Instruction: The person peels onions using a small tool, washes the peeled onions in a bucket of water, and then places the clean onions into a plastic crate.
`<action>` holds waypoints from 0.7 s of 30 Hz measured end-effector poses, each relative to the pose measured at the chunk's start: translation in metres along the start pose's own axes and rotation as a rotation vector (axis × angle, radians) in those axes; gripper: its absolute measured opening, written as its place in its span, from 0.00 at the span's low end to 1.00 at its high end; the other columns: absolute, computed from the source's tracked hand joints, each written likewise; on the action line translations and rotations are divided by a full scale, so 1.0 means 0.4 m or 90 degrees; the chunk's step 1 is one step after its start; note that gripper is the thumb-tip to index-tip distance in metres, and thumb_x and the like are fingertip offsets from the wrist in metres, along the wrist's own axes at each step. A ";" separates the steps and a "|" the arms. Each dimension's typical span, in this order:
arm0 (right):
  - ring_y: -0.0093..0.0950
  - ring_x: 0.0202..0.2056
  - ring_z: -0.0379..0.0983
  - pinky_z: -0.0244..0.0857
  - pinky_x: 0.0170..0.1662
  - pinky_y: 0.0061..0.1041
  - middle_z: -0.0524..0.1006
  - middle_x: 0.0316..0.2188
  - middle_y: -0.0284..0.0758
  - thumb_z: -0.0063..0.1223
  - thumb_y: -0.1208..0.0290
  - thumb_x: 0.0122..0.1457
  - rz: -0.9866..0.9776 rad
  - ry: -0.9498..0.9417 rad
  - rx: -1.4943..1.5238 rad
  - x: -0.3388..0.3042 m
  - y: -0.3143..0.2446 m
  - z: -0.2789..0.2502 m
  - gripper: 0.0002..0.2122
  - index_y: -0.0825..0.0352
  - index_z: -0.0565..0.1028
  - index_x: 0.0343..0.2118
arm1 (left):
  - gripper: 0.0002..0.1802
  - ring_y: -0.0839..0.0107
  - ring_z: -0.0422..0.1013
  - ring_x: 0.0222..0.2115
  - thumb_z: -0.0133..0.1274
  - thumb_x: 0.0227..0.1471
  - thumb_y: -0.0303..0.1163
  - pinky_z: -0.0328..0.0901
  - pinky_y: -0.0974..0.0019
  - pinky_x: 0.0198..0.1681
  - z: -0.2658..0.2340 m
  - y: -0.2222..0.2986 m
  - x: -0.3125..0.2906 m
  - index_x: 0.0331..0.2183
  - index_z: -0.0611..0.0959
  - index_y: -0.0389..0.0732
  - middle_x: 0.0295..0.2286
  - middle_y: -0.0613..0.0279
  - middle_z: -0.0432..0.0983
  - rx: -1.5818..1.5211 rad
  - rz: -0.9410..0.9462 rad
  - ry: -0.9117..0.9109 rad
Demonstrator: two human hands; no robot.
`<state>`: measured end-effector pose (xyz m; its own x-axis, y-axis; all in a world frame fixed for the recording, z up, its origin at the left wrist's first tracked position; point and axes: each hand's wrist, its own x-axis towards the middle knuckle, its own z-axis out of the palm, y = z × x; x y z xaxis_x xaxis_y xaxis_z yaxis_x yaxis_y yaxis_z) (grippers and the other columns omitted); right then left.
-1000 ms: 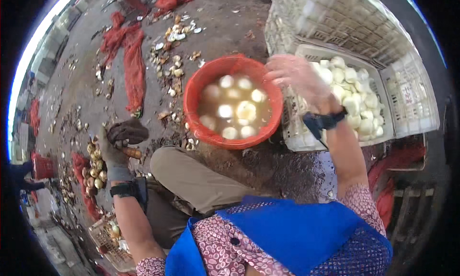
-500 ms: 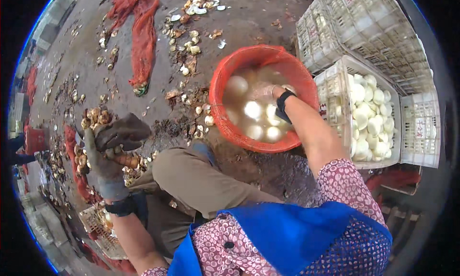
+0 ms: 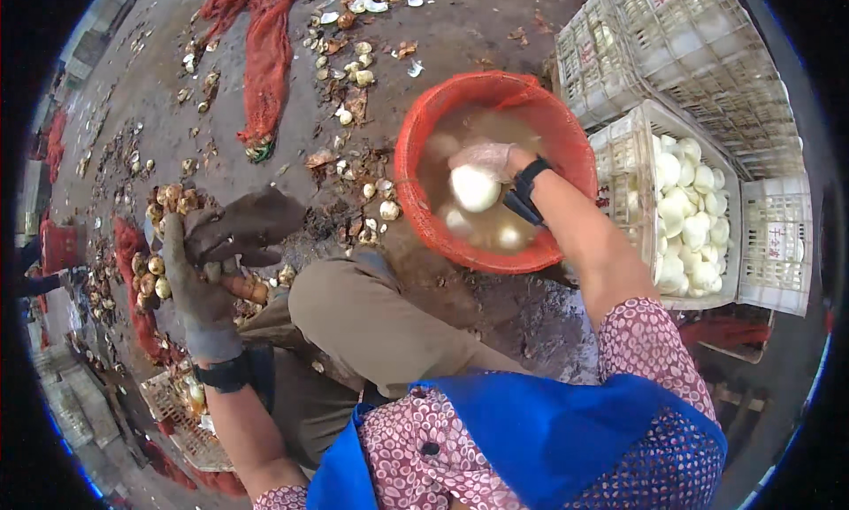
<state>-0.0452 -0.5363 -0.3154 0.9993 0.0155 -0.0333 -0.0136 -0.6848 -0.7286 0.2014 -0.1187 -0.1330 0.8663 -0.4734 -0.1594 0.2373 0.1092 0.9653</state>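
My right hand [image 3: 485,159] holds one peeled white bulb [image 3: 475,189] inside the one red basin [image 3: 566,138]; left of the basin, my gloved left hand [image 3: 202,284] grips one unpeeled bulb [image 3: 243,288].

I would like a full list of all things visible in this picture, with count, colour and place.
Round red plastic basin: one, right of centre, holding cloudy water and peeled white bulbs.
White plastic crates: several, right side; one holds many peeled white bulbs.
Red mesh sacks: several, on the ground at the top and left.
Peel scraps: many, pale, scattered at the top.
Unpeeled brown bulbs: a pile, at left.
Left hand: grey glove, on an orange-brown piece.
Right hand: over the basin, on a white bulb.
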 end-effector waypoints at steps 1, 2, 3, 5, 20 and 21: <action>0.29 0.44 0.74 0.67 0.47 0.28 0.77 0.43 0.39 0.43 0.73 0.60 0.051 -0.171 -0.129 0.046 -0.023 0.003 0.13 0.66 0.75 0.45 | 0.23 0.66 0.75 0.39 0.37 0.63 0.43 0.71 0.66 0.41 -0.027 -0.009 -0.002 0.48 0.74 0.35 0.39 0.55 0.77 0.037 0.036 -0.010; 0.30 0.46 0.73 0.66 0.49 0.28 0.76 0.45 0.40 0.42 0.74 0.60 0.096 -0.339 -0.263 0.087 -0.045 0.006 0.14 0.65 0.73 0.49 | 0.23 0.66 0.75 0.39 0.37 0.63 0.43 0.71 0.66 0.41 -0.040 -0.003 -0.012 0.48 0.74 0.35 0.39 0.55 0.77 0.043 0.040 0.001; 0.30 0.46 0.73 0.66 0.49 0.28 0.76 0.45 0.40 0.42 0.74 0.60 0.104 -0.336 -0.267 0.060 -0.009 0.010 0.14 0.65 0.73 0.49 | 0.22 0.66 0.74 0.40 0.37 0.63 0.41 0.71 0.65 0.41 -0.033 -0.004 -0.010 0.50 0.72 0.35 0.41 0.55 0.76 0.032 0.027 -0.023; 0.33 0.50 0.71 0.60 0.56 0.29 0.74 0.48 0.40 0.41 0.75 0.59 -0.032 -0.062 -0.302 -0.028 0.127 0.055 0.16 0.64 0.71 0.51 | 0.22 0.65 0.73 0.41 0.37 0.63 0.38 0.71 0.64 0.41 -0.035 0.006 0.004 0.53 0.68 0.36 0.43 0.55 0.74 -0.039 -0.060 -0.066; 0.23 0.31 0.75 0.70 0.34 0.25 0.78 0.36 0.31 0.49 0.73 0.57 -0.097 -0.109 0.200 0.019 0.063 0.058 0.08 0.65 0.74 0.40 | 0.24 0.59 0.76 0.29 0.43 0.59 0.48 0.73 0.62 0.30 0.091 0.022 -0.010 0.42 0.76 0.35 0.32 0.54 0.78 -0.043 -0.037 -0.025; 0.22 0.30 0.75 0.70 0.33 0.23 0.78 0.37 0.31 0.50 0.73 0.58 0.106 -0.086 0.453 0.027 -0.013 0.042 0.10 0.65 0.74 0.42 | 0.24 0.57 0.76 0.30 0.43 0.59 0.47 0.73 0.60 0.30 0.079 0.027 -0.008 0.43 0.76 0.35 0.33 0.53 0.78 -0.077 -0.100 -0.061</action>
<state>-0.0349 -0.5203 -0.3233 0.9698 0.0740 -0.2322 -0.2290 -0.0489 -0.9722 0.1875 -0.1436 -0.1154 0.7700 -0.5731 -0.2804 0.4224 0.1286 0.8972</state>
